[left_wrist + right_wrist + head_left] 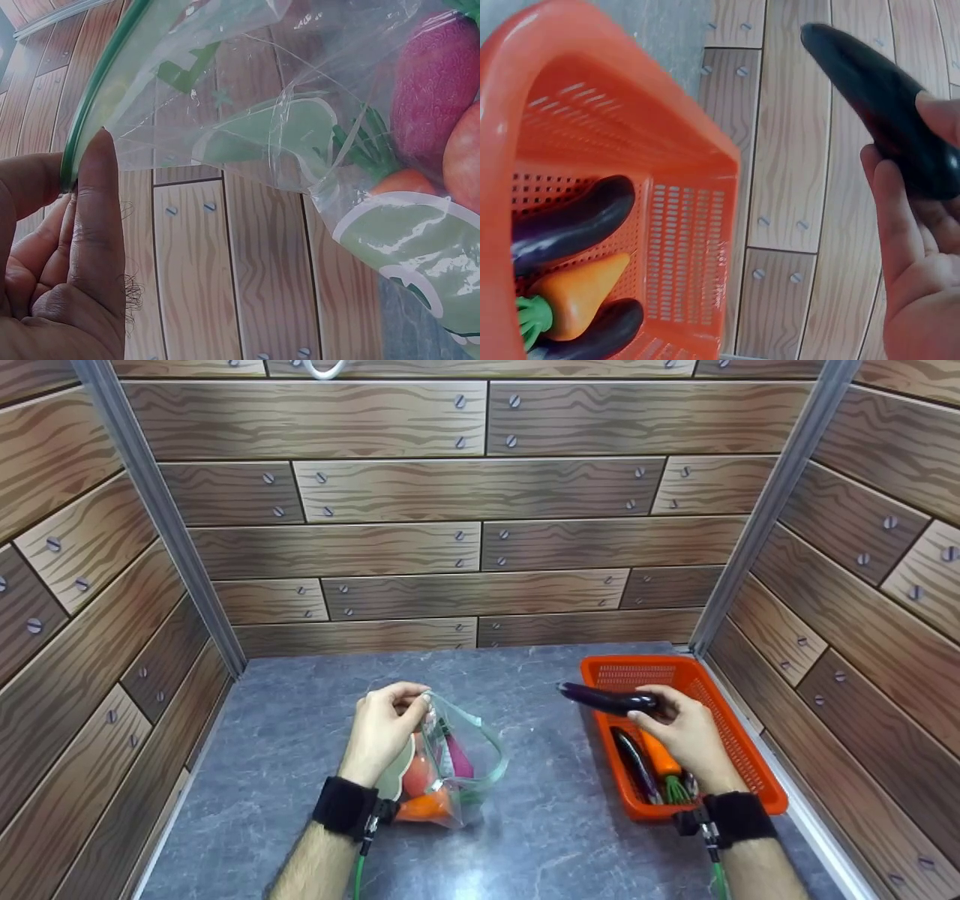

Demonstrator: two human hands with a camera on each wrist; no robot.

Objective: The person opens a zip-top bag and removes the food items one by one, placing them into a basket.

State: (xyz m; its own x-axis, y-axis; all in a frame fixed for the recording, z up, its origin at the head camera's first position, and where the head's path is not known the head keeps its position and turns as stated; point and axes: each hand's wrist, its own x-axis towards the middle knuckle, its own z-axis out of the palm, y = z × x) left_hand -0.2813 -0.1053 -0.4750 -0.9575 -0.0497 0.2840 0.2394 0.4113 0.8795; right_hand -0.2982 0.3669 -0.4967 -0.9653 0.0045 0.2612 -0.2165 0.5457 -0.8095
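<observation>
My left hand [386,727] pinches the green-edged rim of a clear plastic zip bag [491,746], whose mouth gapes to the right. Through the plastic show an orange carrot [426,807], a round red vegetable or fruit [418,776] and a purple-pink root [435,86]. Over the orange basket, my right hand [686,731] grips a dark eggplant [607,699] between thumb and fingers, its narrow end pointing left. Below it in the basket lie another eggplant [577,221], a carrot [577,296] with a green top, and one more eggplant [600,334].
The orange perforated basket [750,750] stands at the right of the grey marbled table [540,840], near the right wall. Wood-patterned panels [480,495] enclose the back and both sides. A green cable [359,877] runs from each wrist strap.
</observation>
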